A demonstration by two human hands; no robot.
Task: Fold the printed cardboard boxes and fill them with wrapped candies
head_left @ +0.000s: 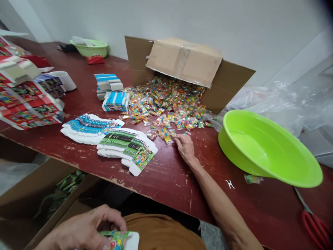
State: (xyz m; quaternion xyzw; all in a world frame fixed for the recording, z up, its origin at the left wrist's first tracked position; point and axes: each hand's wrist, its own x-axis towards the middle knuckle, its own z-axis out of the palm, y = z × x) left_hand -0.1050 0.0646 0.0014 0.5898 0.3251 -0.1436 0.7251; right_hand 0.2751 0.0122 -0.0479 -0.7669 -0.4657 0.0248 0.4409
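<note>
Low in the view, my left hand [85, 225] is closed around a small green printed carton [118, 239] with a white flap, held over my lap. My right hand [185, 147] reaches across the table, its fingers bent together at a small candy packet [171, 133] on the near edge of the pile. Behind it, many clear packets of colourful candies [166, 100] spill out of a tipped cardboard box [182, 60]. To the left of my right hand lie a fanned stack of flat green cartons [122, 146] and a fanned stack of flat blue cartons [88, 128].
A lime-green basin [260, 149] stands at right, with red-handled scissors [314, 225] nearby. Blue cartons [116, 101] sit beside the candies. Red cartons [28, 104] are piled at left. Below the table edge is an open cardboard box [44, 187] with green wrappers.
</note>
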